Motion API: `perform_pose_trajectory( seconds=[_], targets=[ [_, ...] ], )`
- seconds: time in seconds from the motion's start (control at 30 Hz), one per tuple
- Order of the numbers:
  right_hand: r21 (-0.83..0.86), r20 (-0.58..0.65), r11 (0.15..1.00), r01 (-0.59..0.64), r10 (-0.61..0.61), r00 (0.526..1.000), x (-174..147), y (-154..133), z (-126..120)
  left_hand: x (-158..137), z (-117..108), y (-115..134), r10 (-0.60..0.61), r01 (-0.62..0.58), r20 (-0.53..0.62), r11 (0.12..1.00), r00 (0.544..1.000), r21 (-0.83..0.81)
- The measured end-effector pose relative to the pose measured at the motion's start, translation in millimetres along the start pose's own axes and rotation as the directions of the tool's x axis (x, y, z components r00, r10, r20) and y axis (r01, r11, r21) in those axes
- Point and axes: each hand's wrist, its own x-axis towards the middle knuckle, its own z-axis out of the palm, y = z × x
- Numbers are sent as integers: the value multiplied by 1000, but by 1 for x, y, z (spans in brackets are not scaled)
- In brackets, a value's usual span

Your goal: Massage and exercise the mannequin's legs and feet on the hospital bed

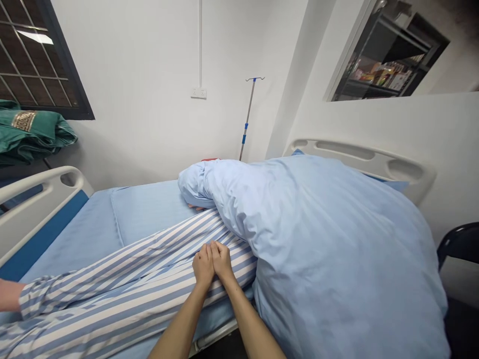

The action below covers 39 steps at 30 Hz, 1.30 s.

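The left hand (203, 263) and right hand (222, 259) are held side by side on striped pants (145, 271); fingers are curled, but whether the pants are pinched cannot be told.

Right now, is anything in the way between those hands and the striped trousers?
Nothing visible: the left hand and right hand appear to rest directly on the striped trousers. The blue quilt lies just to their right, over the trousers' upper end.

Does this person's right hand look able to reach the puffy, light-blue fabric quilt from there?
Probably yes: the right hand is on the blue-and-white striped cloth trousers, near the quilt, with nothing visible blocking it.
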Motion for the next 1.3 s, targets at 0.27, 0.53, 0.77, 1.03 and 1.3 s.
perform_pose_trajectory(
  seconds=[0.27,0.53,0.77,1.03,1.3],
  targets=[
    [-301,91,954,3,26,996,9,-4,-4,-1,-13,3,-156,163,92,984,983,-72],
    [-440,240,878,188,-87,967,20,-20,-19,-3,-12,4,-140,153,133,984,981,-90],
    [-446,78,885,131,-108,991,10,9,-16,-7,-8,7,-46,43,119,999,992,29],
    [-336,50,933,125,-115,992,10,8,-19,-5,-9,9,-58,61,135,998,989,-12],
    [-31,-33,999,35,-36,999,16,7,-26,23,-34,45,-11,5,-13,910,1000,-415]
  ],
)
